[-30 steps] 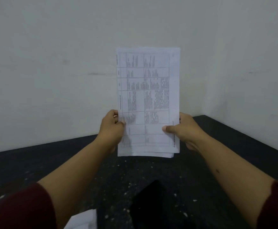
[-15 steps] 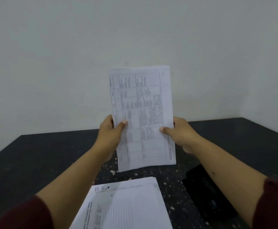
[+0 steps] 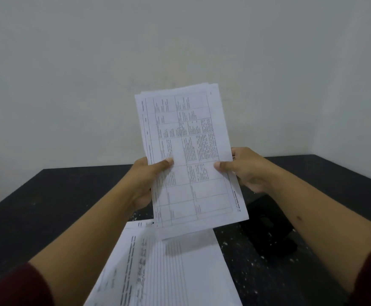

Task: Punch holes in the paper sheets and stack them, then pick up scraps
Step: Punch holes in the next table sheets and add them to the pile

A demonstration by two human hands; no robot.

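I hold a bundle of printed paper sheets (image 3: 189, 151) upright above the black table, tilted a little to the left. My left hand (image 3: 145, 182) grips its left edge with the thumb across the front. My right hand (image 3: 245, 171) grips the right edge the same way. Below the bundle a stack of printed sheets (image 3: 175, 268) lies flat on the table. A black hole punch (image 3: 268, 230) sits on the table to the right of that stack, under my right forearm. Small white paper scraps (image 3: 251, 263) dot the table around it.
The black table (image 3: 54, 206) runs to a pale wall (image 3: 180, 51) behind and a second wall at the far right corner. My forearms end in dark red sleeves at the lower corners.
The view has tipped down and left, so the flat stack and the hole punch came into sight. The held bundle has tilted left and sunk closer to the stack. Both hands keep their grip.
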